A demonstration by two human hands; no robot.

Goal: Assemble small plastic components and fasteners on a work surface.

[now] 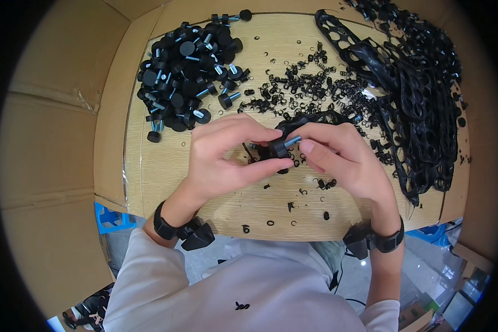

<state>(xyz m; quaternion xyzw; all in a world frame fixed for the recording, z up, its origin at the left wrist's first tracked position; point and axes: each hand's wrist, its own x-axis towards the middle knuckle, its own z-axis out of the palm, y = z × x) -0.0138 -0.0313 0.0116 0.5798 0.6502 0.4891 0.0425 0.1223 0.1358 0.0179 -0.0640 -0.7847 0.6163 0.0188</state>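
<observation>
In front of my chest, my left hand (221, 157) grips a round black rubber foot (278, 148) between thumb and fingertips. From its face a silver threaded stud (293, 141) points toward my right hand (340, 155). The thumb and forefinger of that hand are closed at the stud's tip. Just behind my hands lies a black rubber web with holes (315, 118), partly hidden by my fingers. Further black rubber shows under the held foot, but I cannot tell its shape.
A heap of black rubber feet with studs (185, 72) lies at the back left. Curled black scraps (299, 86) are strewn over the middle of the wooden table (166, 182). Perforated black rubber webs (420, 122) pile up at the right. Cardboard walls (50, 122) stand around the table.
</observation>
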